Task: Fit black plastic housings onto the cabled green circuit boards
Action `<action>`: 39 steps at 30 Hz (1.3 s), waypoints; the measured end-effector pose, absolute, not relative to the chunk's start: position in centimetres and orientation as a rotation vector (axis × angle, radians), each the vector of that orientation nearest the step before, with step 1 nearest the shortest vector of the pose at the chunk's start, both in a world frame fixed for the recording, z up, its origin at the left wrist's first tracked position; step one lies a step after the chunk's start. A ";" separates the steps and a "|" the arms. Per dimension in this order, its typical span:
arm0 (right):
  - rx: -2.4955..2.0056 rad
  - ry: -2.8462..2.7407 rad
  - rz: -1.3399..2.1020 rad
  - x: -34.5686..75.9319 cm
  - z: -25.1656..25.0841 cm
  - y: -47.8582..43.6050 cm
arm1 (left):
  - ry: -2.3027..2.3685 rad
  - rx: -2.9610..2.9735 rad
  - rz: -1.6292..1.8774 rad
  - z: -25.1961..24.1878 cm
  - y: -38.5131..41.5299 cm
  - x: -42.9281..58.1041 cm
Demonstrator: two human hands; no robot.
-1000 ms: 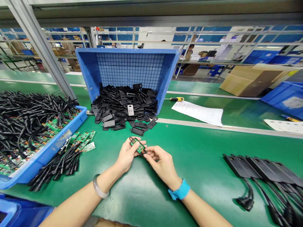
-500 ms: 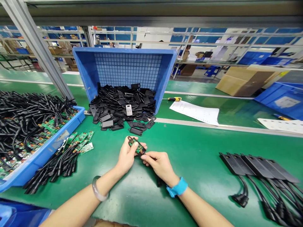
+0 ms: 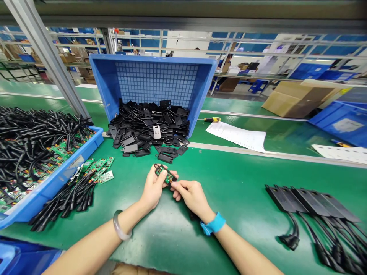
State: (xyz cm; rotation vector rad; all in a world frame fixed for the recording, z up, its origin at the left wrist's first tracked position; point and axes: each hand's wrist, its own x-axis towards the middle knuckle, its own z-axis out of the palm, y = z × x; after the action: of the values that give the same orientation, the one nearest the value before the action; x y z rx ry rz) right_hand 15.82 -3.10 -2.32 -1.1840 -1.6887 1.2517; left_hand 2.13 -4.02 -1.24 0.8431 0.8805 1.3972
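My left hand (image 3: 154, 186) is closed round a black plastic case half, its thumb pressing on the green circuit board (image 3: 162, 171) that lies inside it. At the board's lower right end, where thin coloured wires show, my right hand (image 3: 191, 196) pinches the cable; its fingers hide most of that part. A black connector end (image 3: 192, 216) shows partly below the right hand. Just beyond my hands lie loose black case pieces (image 3: 165, 157), spilling from a blue crate (image 3: 155, 59) tipped on its side.
On the left, a blue tray (image 3: 71, 168) holds many cabled circuit boards, with a loose bunch of them (image 3: 77, 191) beside it. Several cased units (image 3: 312, 202) with cables lie at right. Farther back are a screwdriver (image 3: 212, 120), a paper sheet (image 3: 237, 136) and a cardboard box (image 3: 292, 99).
Both hands stay at nearly the same spot. The right fingers have shifted slightly up and toward the board's wire end; the view has moved a little.
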 end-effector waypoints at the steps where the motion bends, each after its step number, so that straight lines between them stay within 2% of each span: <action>1: -1.201 -1.694 1.242 15.8 -2.3 -3.0 | 0.897 0.880 1.411 -1.2 -4.1 2.2; 6: -1.244 -1.705 1.234 15.7 -2.7 -2.5 | 0.988 1.069 1.443 -1.2 -3.8 2.2; 10: -1.225 -1.814 1.174 16.2 -2.6 -2.7 | 0.988 0.973 1.343 -1.1 -3.2 1.9; 17: -0.986 -1.968 0.397 17.4 -1.6 -2.8 | 1.057 1.193 0.994 -1.3 -3.2 1.6; 22: -0.904 -2.141 0.083 17.9 -2.0 -2.3 | 1.192 1.476 0.858 -1.9 -3.3 1.6; 31: -0.894 -2.150 0.154 17.9 -2.1 -2.2 | 1.317 1.684 0.766 -1.2 -3.4 1.5; 39: -0.855 -2.195 -0.029 18.1 -2.0 -2.2 | 1.363 1.783 0.759 -0.9 -3.7 1.6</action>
State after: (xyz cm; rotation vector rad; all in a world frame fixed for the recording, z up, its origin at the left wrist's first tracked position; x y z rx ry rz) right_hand 18.06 -2.17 -2.00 -0.8549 -2.1951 -0.0288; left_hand 1.57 -3.67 -0.89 1.7835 1.3631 0.7587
